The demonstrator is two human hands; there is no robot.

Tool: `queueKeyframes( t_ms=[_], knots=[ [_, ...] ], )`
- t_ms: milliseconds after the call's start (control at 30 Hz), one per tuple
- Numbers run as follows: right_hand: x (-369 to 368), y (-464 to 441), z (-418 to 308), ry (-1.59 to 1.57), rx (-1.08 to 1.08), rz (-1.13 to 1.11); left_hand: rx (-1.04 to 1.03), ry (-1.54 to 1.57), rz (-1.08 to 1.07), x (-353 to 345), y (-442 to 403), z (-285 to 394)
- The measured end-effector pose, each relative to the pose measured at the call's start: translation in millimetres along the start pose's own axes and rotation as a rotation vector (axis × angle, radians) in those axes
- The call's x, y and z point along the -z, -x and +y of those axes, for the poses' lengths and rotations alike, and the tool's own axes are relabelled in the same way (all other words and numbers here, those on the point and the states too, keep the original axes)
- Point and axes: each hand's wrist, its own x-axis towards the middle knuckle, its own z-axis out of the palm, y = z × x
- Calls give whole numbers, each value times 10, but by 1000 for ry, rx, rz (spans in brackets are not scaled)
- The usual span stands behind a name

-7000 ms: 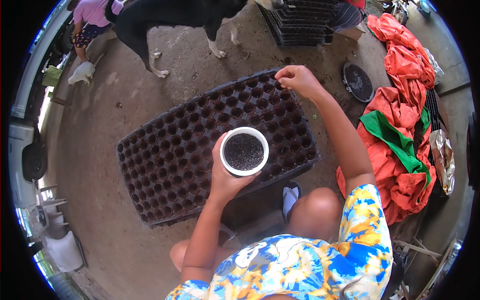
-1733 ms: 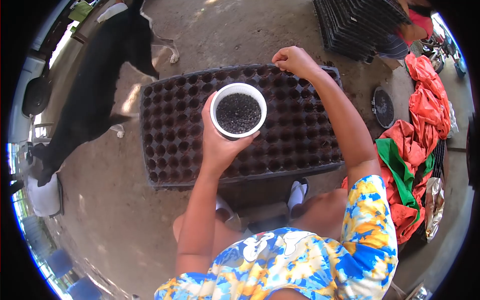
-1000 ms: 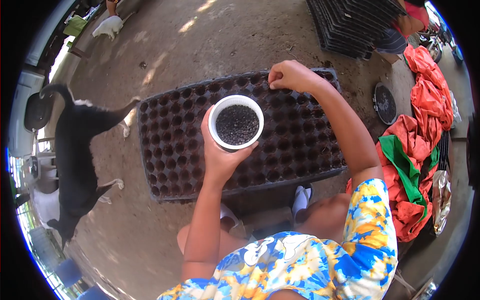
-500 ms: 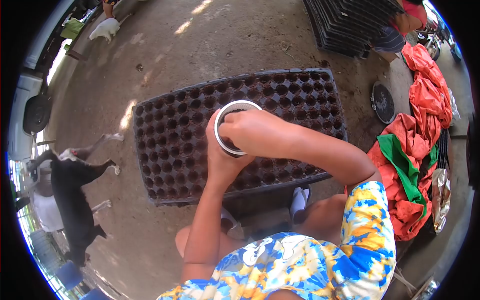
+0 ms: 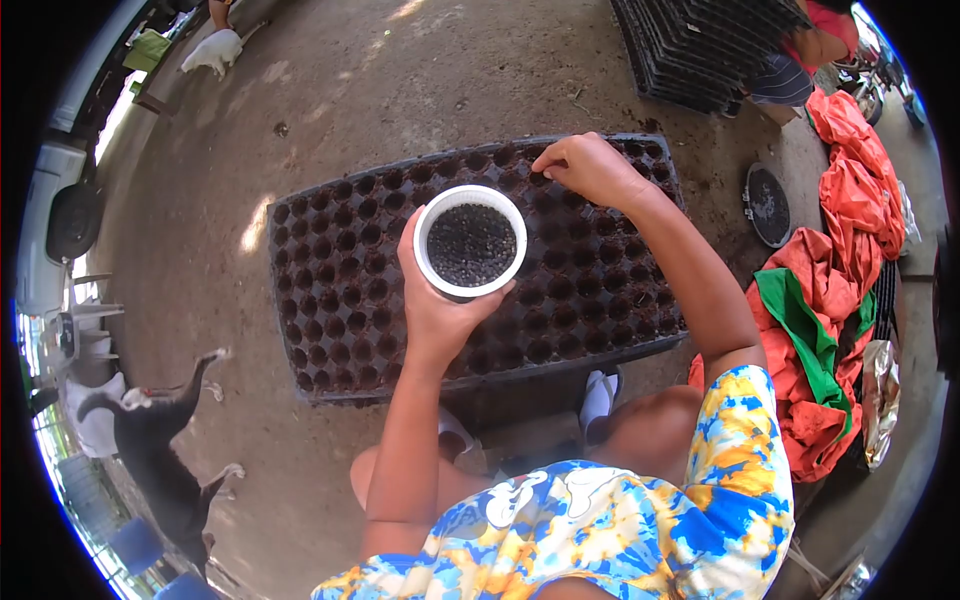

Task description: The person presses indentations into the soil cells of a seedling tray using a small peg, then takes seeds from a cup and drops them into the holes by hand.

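My left hand is wrapped round a white plastic cup, holding it over the tray. Small dark, round seeds partly fill the cup. Beneath lies a black seedling tray with rows of round cells that have dark soil in them. Over the tray's far side, right of the cup, is my right hand. Its thumb and fingertips are pinched together and point left above the cells. Whatever is between them is too small to see.
A tall stack of black trays stands at the back right beside another person. A round dark lid-like disc and crumpled red cloth lie right. A black dog is at left, a small white animal farther back.
My right hand has come out of the cup and moved right and away, over the tray's far cells. The seeds now show. The dog has shifted down the view.
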Motion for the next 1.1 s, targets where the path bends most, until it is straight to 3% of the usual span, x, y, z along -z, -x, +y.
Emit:
queueKeyframes(
  t_ms=[400,700,1100],
  knots=[
    [-21,-13,-20,-38,13,53,3,7,14,29,-1,4],
    [30,99,-160,-253,-138,-146,6,-10,12,22,4,60],
    [53,130,-172,-261,-134,-119,1,-17,13,5,5,47]
  ],
)
